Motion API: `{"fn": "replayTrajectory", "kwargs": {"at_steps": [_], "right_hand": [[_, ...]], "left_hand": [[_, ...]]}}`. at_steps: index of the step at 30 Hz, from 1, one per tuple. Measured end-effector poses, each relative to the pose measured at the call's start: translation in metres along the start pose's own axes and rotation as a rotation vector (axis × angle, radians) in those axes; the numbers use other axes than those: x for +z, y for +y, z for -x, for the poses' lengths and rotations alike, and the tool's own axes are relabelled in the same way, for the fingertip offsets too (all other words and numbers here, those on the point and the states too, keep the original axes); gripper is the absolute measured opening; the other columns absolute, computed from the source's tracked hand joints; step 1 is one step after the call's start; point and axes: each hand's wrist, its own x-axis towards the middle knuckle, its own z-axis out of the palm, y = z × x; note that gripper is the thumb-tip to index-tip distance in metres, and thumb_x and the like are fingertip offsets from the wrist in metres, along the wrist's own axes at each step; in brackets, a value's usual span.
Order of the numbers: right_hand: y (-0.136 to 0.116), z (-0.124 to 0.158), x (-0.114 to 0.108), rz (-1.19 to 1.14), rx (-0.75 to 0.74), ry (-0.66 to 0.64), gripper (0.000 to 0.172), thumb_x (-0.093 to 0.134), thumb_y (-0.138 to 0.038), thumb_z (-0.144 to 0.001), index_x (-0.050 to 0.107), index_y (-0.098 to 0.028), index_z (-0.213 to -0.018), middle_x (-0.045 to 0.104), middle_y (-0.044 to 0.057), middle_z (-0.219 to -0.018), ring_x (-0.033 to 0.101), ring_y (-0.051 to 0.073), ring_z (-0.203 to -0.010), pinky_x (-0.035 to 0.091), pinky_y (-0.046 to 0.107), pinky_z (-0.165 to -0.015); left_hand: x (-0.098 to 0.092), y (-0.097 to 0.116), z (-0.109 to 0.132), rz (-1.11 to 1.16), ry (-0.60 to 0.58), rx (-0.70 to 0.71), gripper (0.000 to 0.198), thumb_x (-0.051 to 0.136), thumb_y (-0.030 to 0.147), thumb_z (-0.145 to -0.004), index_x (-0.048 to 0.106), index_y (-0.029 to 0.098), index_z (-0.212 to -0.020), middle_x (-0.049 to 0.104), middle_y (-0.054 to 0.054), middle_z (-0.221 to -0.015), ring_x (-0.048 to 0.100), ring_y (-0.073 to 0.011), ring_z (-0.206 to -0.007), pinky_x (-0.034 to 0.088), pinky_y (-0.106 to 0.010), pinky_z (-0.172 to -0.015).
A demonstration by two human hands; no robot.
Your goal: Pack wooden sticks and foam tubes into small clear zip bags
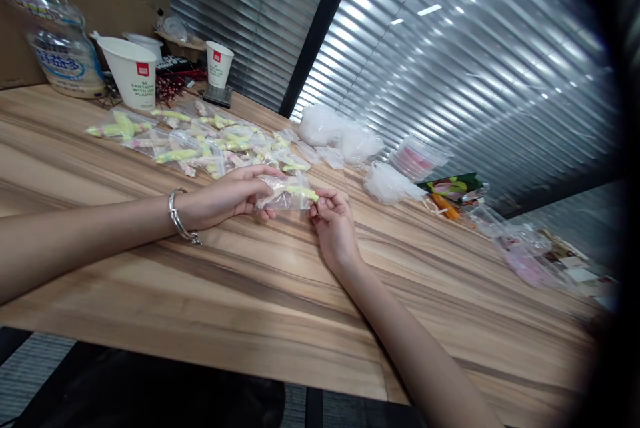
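Between my hands, above the wooden table (240, 301), is a small clear plastic bag (295, 200) with a yellow-green and whitish item inside. My left hand (233, 196), with a silver bracelet at the wrist, grips the bag's left part between thumb and fingers. At the bag's right end, the fingertips of my right hand (336, 221) are pinched together, by the tip of the yellow-green item. Just beyond my left hand lies a spread of similar filled bags (235, 141), several of them overlapping. What exactly the items inside are is hard to make out.
Paper cups (131, 75) and a large plastic bottle (63, 48) stand at the back left. Bundles of clear bags (320, 125) lie near the blinds. A round plastic tub (417, 158), an orange item (445, 207) and more plastic packets (525, 248) line the right side.
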Motion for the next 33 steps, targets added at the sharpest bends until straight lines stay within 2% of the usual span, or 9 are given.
{"fn": "replayTrajectory", "kwargs": {"at_steps": [7, 14, 19, 24, 29, 33], "right_hand": [[0.000, 0.001, -0.002, 0.209, -0.078, -0.066, 0.020, 0.062, -0.028, -0.078, 0.059, -0.019, -0.096, 0.052, -0.002, -0.069, 0.045, 0.009, -0.059, 0.034, 0.020, -0.052], [-0.002, 0.003, 0.000, 0.393, -0.235, -0.106, 0.018, 0.059, -0.030, -0.083, 0.062, -0.017, -0.096, 0.059, 0.001, -0.075, 0.049, 0.010, -0.062, 0.039, 0.022, -0.056], [-0.005, 0.009, 0.004, 0.422, -0.212, -0.173, 0.019, 0.060, -0.033, -0.084, 0.059, -0.017, -0.094, 0.057, -0.001, -0.067, 0.051, 0.010, -0.061, 0.039, 0.022, -0.057], [-0.005, 0.013, 0.007, 0.385, -0.135, -0.304, 0.022, 0.065, -0.036, -0.080, 0.053, -0.019, -0.086, 0.060, -0.002, -0.065, 0.055, 0.010, -0.059, 0.042, 0.022, -0.058], [-0.004, 0.013, 0.007, 0.439, -0.164, -0.275, 0.019, 0.067, -0.035, -0.078, 0.062, -0.017, -0.082, 0.064, 0.001, -0.068, 0.060, 0.013, -0.063, 0.046, 0.025, -0.062], [-0.003, 0.011, 0.005, 0.453, -0.197, -0.288, 0.014, 0.065, -0.031, -0.080, 0.068, -0.020, -0.087, 0.067, 0.002, -0.078, 0.061, 0.014, -0.073, 0.047, 0.027, -0.070]], "left_hand": [[-0.004, -0.006, -0.003, -0.127, -0.027, 0.047, 0.042, 0.064, 0.027, -0.081, 0.051, 0.019, -0.120, 0.065, -0.005, -0.082, 0.065, -0.0141, -0.065, 0.056, -0.030, -0.065], [-0.003, -0.008, -0.005, -0.204, 0.003, 0.095, 0.045, 0.064, 0.032, -0.080, 0.048, 0.019, -0.120, 0.064, -0.004, -0.080, 0.063, -0.0132, -0.062, 0.054, -0.029, -0.063], [-0.004, -0.007, -0.004, -0.303, 0.016, 0.114, 0.044, 0.060, 0.035, -0.083, 0.047, 0.021, -0.122, 0.062, -0.002, -0.073, 0.062, -0.0142, -0.063, 0.051, -0.026, -0.059], [-0.006, -0.005, -0.002, -0.419, -0.018, 0.134, 0.051, 0.064, 0.037, -0.079, 0.047, 0.021, -0.124, 0.060, 0.000, -0.068, 0.059, -0.0137, -0.060, 0.047, -0.023, -0.055], [-0.007, -0.009, -0.004, -0.488, -0.024, 0.155, 0.056, 0.066, 0.038, -0.076, 0.047, 0.022, -0.125, 0.058, 0.002, -0.064, 0.057, -0.0131, -0.057, 0.044, -0.022, -0.053], [-0.006, -0.010, -0.002, -0.509, 0.004, 0.163, 0.061, 0.064, 0.039, -0.078, 0.039, 0.022, -0.131, 0.057, 0.002, -0.064, 0.056, -0.0131, -0.057, 0.042, -0.022, -0.053]]}}
